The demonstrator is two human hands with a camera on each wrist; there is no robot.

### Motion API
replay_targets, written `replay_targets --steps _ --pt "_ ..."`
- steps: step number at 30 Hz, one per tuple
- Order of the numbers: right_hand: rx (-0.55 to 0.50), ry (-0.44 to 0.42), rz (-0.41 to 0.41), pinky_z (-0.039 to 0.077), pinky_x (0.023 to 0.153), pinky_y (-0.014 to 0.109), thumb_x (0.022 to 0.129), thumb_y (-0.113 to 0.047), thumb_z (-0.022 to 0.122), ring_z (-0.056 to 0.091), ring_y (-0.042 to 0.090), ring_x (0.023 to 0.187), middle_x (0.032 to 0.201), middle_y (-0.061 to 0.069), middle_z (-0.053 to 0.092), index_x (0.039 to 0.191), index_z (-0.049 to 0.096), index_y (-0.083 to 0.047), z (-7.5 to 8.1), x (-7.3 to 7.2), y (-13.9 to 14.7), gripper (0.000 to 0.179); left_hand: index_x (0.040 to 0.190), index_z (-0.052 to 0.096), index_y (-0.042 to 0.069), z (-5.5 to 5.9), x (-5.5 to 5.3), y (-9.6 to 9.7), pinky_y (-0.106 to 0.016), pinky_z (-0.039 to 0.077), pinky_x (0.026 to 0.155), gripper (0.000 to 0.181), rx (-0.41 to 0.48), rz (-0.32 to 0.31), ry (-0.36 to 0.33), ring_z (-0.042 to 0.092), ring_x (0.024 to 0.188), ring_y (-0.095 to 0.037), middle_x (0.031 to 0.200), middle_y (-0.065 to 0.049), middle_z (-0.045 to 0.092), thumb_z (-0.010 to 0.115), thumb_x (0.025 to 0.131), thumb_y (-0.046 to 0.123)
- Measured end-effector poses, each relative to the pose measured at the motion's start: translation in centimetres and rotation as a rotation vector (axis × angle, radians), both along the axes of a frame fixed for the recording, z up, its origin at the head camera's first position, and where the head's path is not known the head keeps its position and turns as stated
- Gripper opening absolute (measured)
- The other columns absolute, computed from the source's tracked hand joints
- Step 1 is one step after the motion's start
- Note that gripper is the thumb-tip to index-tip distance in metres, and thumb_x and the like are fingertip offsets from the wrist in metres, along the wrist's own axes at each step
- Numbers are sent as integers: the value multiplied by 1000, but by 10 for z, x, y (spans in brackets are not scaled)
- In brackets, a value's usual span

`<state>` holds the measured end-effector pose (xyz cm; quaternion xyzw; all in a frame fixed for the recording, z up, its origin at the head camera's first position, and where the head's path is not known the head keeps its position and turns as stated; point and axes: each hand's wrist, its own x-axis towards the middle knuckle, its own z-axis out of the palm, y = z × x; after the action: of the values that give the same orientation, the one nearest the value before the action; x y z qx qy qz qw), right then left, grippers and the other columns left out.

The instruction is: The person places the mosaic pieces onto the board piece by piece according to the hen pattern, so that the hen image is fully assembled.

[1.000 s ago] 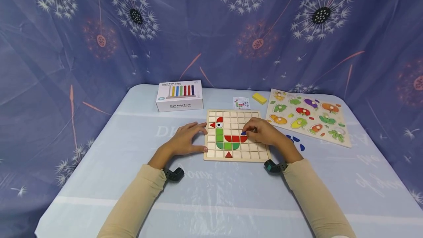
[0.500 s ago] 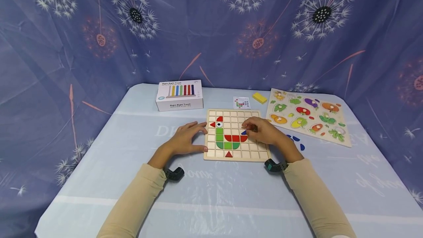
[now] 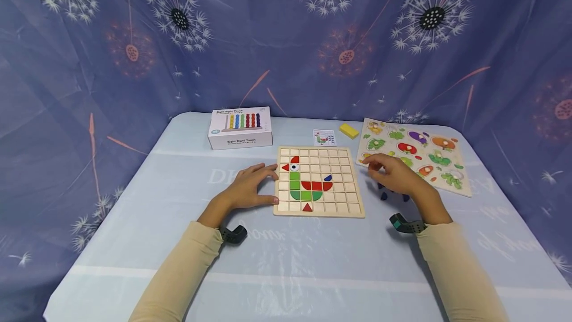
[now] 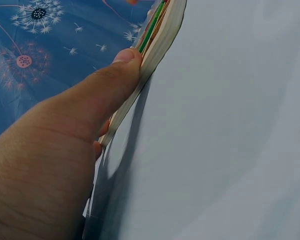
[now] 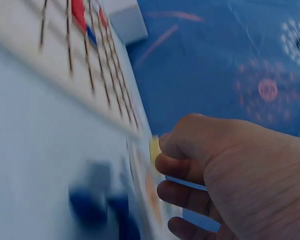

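My left hand (image 3: 248, 188) rests at the left side of a wooden grid board (image 3: 343, 177), its fingers and thumb spread along the edge. In the left wrist view the thumb (image 4: 112, 75) presses the board's side. On the grid, red, green and eye-marked pieces form a bird-like figure, with one blue piece (image 3: 328, 178) just above the red row's right end. To the board's right, my right hand (image 3: 397, 175) hovers over loose blue pieces (image 3: 383, 196), partly hiding them. Its fingers are loosely bent and nothing shows between them; the right wrist view is blurred around the blue pieces (image 5: 87, 206).
Behind the board lie a small pattern card (image 3: 324, 137) and a yellow block (image 3: 349, 130). A white toy box (image 3: 240, 128) stands at the back left. A vegetable peg puzzle (image 3: 417, 150) lies at the right, and a dandelion curtain (image 3: 268, 29) hangs behind the table.
My right hand has let go of the blue piece, which stays on the grid, and has moved right to the loose blue pieces. The left hand stays at the board's edge.
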<state>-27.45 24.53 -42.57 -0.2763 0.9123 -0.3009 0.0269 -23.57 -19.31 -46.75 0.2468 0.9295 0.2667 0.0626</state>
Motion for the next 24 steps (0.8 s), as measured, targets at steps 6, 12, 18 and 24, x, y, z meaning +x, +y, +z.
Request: replay_targets --steps 6,12,18,24 --pt "84 -31 -117 48 91 55 95 -3 67 60 30 100 108 12 67 125 62 1 -8 19 44 30 125 56 32 1 0 0 -56 17 115 58 -7 -1 4 20 151 -30 162 9 32 77 81 62" --pt "111 -14 -160 47 92 55 94 -3 67 60 32 103 114 15 64 121 64 2 -22 29 69 27 124 55 33 -1 0 -1 -56 18 115 58 -11 0 8 21 150 -30 162 10 32 76 80 64" --pt "93 41 -163 42 81 46 94 0 67 52 26 94 108 11 62 113 70 -6 -28 29 75 20 124 55 33 -1 0 -1 -55 19 114 57 -10 1 9 21 150 -30 162 10 32 76 80 63" --pt "74 60 -160 42 82 45 91 -1 72 53 27 96 109 11 62 110 71 -7 -31 30 72 20 125 56 32 0 0 -1 -56 19 114 58 -8 -6 13 21 150 -30 162 9 32 76 81 63"
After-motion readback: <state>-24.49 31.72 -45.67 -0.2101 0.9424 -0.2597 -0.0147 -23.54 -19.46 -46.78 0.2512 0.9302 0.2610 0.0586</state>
